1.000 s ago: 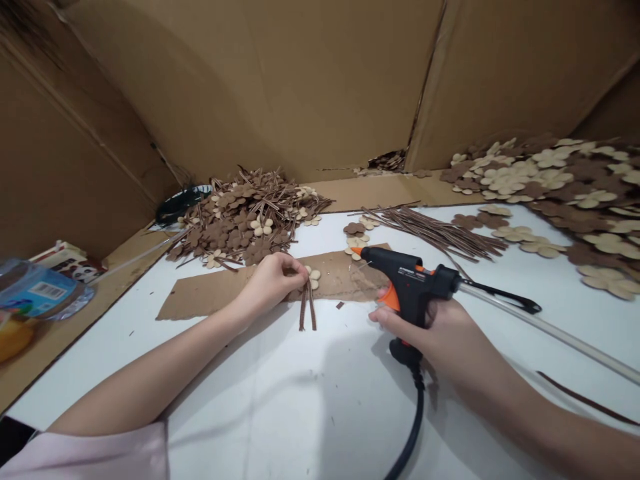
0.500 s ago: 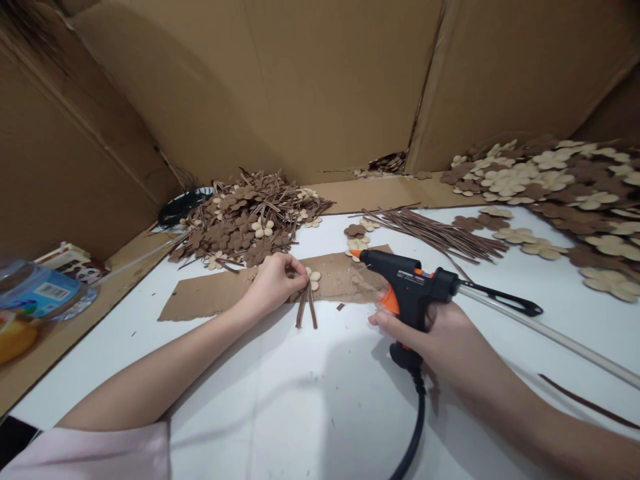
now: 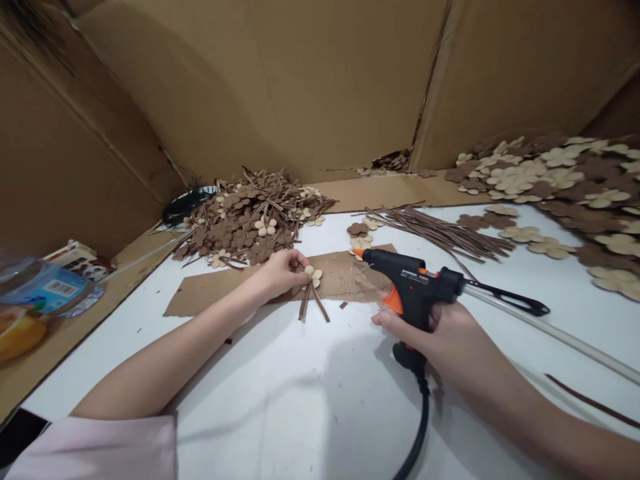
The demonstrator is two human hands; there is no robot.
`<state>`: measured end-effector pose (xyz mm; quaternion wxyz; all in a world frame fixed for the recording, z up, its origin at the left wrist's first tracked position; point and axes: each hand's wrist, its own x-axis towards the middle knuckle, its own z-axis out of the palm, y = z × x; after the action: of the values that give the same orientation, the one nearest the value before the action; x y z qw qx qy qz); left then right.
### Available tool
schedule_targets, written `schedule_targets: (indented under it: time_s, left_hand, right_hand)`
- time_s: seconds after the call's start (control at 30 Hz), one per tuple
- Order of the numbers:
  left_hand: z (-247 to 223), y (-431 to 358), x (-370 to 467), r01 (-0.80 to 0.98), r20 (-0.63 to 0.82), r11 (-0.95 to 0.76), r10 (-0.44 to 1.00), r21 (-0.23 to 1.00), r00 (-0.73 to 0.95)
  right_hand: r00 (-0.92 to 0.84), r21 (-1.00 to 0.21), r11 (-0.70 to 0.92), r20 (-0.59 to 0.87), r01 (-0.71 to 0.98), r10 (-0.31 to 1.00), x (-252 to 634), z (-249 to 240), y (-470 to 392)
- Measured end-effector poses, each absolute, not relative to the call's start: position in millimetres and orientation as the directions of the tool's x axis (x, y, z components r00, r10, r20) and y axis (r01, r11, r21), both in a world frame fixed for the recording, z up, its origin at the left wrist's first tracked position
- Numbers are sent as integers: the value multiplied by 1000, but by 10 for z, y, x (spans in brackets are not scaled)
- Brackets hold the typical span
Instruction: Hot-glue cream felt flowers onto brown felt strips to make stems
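Note:
Between the thumb and fingers of my left hand (image 3: 283, 274) is a small cream flower (image 3: 315, 275), pinched by its left edge. Two brown ribbon strips (image 3: 317, 304) hang down from it, spread apart over the front edge of a cardboard strip (image 3: 195, 295). My right hand (image 3: 443, 333) is wrapped round the handle of a black and orange glue gun (image 3: 417, 283). Its orange nozzle points left, above a few loose flowers. A clear glue stick (image 3: 555, 332) sticks out of the gun's back, and a black cord runs down from the handle.
A heap of brown and cream flowers with ribbons (image 3: 245, 227) lies at back left. Loose ribbon strips (image 3: 445, 230) lie behind the gun, with a large flower pile (image 3: 560, 180) at right. A bottle (image 3: 55, 287) stands at left. Cardboard walls (image 3: 280, 87) enclose the table.
The cream flower has turned a little in my left hand and shows more. The ribbon ends have spread wider. My right hand with the glue gun stays almost where it was.

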<state>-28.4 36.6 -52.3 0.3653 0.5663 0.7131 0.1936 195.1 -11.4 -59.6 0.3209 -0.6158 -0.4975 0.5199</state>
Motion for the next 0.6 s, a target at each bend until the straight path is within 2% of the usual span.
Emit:
schedule_targets:
  time_s: [0.33, 0.5, 0.6]
  left_hand:
    - [-419, 331, -381, 630, -240, 215, 970, 746, -46]
    - [-265, 273, -386, 733, 48, 88, 985, 675, -163]
    - [-246, 246, -361, 800, 153, 9, 980, 600, -126]
  right_hand:
    - [-55, -928, -273, -296, 255, 954, 1938, -576, -131]
    - [-64, -942, -239, -261, 236, 963, 1935, -583, -134]
    - [-55, -932, -263, -285, 251, 957, 1938, -590, -135]
